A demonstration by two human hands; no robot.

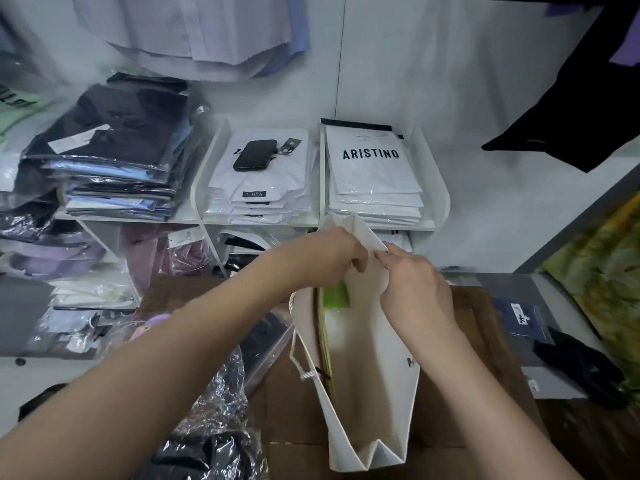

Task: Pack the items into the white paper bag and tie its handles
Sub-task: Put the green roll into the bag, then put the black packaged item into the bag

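Far left shelf: a stack of bagged shirts, dark ones on top and blue ones under, all in clear plastic.
Bottom left: crinkly plastic wrap with dark clothes in it, just beside the bag.
Middle shelf: a black phone lies on a pile of white packed shirts.
Left hand: fingers curled, pinching the far top edge of the white paper bag.
Bag: stands upright on the brown counter, right in the middle, mouth wide open toward the camera.
Handle: a white rope handle hangs down the bag's left outer side.
Inside: a green item sits flat against the left wall.
Right hand: also pinching that far edge, fingertips nearly touching the left hand's.
Right shelf: the ARISTINO stack of white packs.
Far right: a navy packet lies past the counter's edge.
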